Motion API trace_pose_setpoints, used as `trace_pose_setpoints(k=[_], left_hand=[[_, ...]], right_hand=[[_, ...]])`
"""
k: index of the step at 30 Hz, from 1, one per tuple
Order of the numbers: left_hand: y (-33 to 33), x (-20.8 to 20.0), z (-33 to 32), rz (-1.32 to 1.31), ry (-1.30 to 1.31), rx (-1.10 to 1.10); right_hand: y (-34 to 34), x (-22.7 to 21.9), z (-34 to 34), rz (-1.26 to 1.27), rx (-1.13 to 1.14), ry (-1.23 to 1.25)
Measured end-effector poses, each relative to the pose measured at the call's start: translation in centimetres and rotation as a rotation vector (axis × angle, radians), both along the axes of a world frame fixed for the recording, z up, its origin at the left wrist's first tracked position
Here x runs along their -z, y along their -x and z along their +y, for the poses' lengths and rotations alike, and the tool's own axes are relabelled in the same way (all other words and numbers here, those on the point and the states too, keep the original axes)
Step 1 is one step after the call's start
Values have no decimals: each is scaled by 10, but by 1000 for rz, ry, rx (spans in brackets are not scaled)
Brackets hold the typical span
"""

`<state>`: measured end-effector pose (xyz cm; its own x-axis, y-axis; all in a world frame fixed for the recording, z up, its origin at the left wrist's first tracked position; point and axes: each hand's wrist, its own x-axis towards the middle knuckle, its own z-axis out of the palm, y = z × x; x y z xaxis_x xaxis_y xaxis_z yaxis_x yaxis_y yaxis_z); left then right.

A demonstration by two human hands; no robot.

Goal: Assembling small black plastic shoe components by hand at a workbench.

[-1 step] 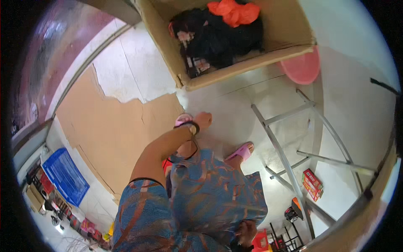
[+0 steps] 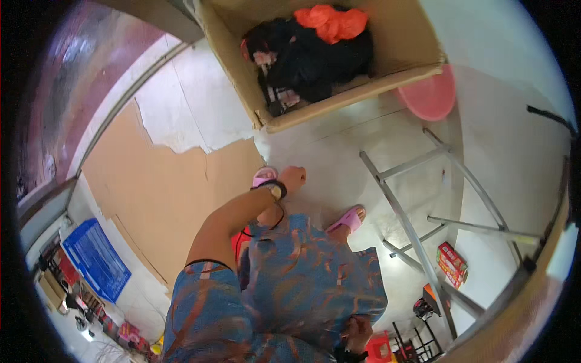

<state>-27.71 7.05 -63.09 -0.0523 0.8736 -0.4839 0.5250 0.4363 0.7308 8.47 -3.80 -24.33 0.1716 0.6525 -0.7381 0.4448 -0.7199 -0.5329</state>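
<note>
My left hand (image 2: 293, 178) is held out over the floor in front of me, its fingers curled into a loose fist. I see nothing in it. A wristwatch (image 2: 276, 191) with a dark band is on that wrist, and a thin black cord (image 2: 281, 216) loops below the forearm. My right hand (image 2: 357, 333) hangs low by the side of my blue patterned garment (image 2: 296, 266); its fingers are too dark and blurred to make out. Ahead stands an open cardboard box (image 2: 357, 97) holding dark clothing (image 2: 321, 60) and an orange-red plastic bag (image 2: 333, 23).
Flattened cardboard (image 2: 175, 181) covers the floor at left. A metal frame (image 2: 402, 209) stands at right, near a red carton (image 2: 451, 264). A pink basin (image 2: 431, 97) is behind the box's right corner. A blue plastic panel (image 2: 97, 260) leans at far left.
The whole view has shifted very slightly. Both hands keep nearly the same pose, and the box and its contents look the same.
</note>
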Motion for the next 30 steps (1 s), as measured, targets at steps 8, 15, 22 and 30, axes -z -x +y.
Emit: trace_pose_setpoints(k=[8, 15, 22, 30], left_hand=[[22, -217, 27, -540, -40, -326], [21, -465, 58, -763, -619, -394], [-39, -638, 69, -497, -943, 146], [-140, -708, 117, -136, -1184, 597]], right_hand=[[17, -14, 0, 39, 129, 0], [1, -12, -26, 35, 17, -269], [-28, -6, -54, 70, 25, -352], [-45, 3, -66, 269, 179, -436]])
